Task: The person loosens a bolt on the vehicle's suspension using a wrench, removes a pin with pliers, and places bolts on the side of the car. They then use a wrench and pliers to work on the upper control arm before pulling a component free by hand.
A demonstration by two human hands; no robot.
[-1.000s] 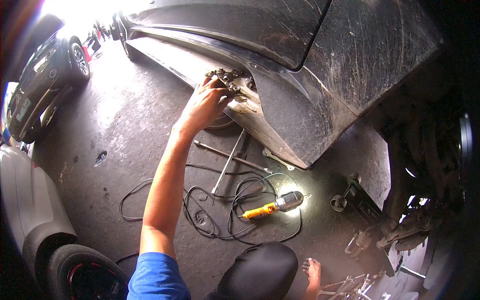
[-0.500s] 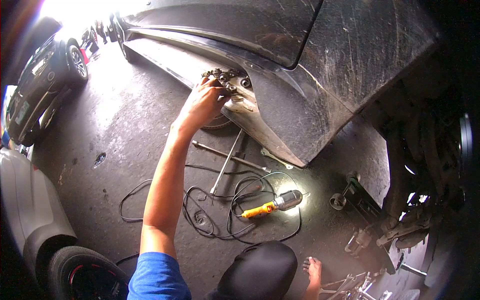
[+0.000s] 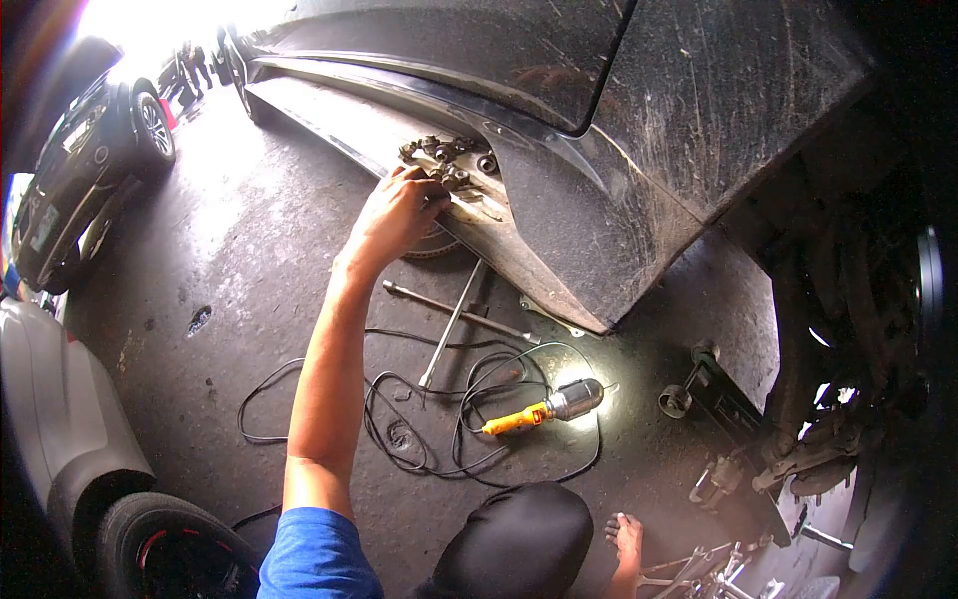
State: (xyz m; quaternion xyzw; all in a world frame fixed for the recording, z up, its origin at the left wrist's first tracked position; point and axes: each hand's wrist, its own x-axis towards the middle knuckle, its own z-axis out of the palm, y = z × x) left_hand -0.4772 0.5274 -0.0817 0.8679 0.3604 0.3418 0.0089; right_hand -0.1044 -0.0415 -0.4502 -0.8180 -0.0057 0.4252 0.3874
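Observation:
My left hand (image 3: 394, 218) reaches to the edge of the running board (image 3: 324, 112) of a dark, dusty car. Its fingers are bent and drawn together beside a cluster of lug nuts (image 3: 436, 150); whatever they pinch is hidden. Another round metal part (image 3: 486, 163) sits just right of the cluster. Low on the right, my right hand (image 3: 626, 535) is held with its fingers curled, above several metal tools (image 3: 704, 569). I cannot make out anything inside it. Partly hidden under the running board is a brake disc (image 3: 434, 243).
A cross wrench (image 3: 454, 324) lies on the floor. Near it, a lit yellow work lamp (image 3: 519, 419) rests among loops of black cable (image 3: 384, 439). My knee (image 3: 519, 539) is in front. Suspension parts (image 3: 828, 439) hang at right; a grey car (image 3: 60, 399) stands left.
My left hand has drawn back slightly down and left from the lug nuts, uncovering more of them. My right hand stays in the same place.

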